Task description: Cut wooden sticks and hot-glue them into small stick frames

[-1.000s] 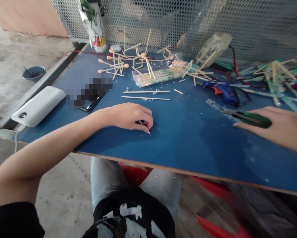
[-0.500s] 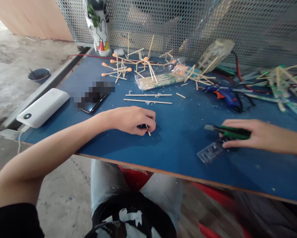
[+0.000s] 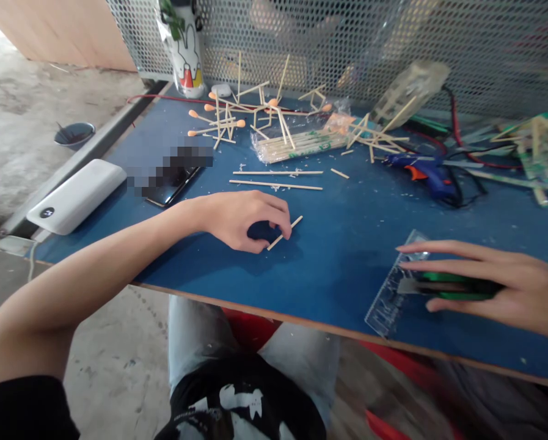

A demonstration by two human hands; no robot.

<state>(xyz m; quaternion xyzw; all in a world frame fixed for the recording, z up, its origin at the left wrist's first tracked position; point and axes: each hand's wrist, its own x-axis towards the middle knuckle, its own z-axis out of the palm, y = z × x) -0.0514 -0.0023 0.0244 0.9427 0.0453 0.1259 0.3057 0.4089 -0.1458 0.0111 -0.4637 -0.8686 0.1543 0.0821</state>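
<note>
My left hand (image 3: 250,220) rests on the blue table with curled fingers. Its thumb and fingertips hold a short wooden stick (image 3: 297,222), which slants up to the right. Over on the right, my right hand (image 3: 489,275) has its fingers stretched out and apart. A green utility knife (image 3: 409,286) lies beneath that hand, between thumb and fingers, its metal end pointing left. The knife overlaps a clear plastic ruler (image 3: 383,305) near the table's front edge. Two long wooden sticks (image 3: 278,173) lie side by side beyond my left hand, with a small offcut (image 3: 340,173) to their right.
Behind are stick figures with orange tips (image 3: 228,119), a plastic bag of sticks (image 3: 296,146) and a blue glue gun (image 3: 432,177). A phone (image 3: 177,183) and a white power bank (image 3: 76,197) lie left. A bottle (image 3: 189,55) stands by the perforated metal panel (image 3: 301,43).
My right hand has moved right and towards me, its fingers spreading off the knife; the ruler has turned. My left fingers have opened somewhat, and more of the short stick shows.
</note>
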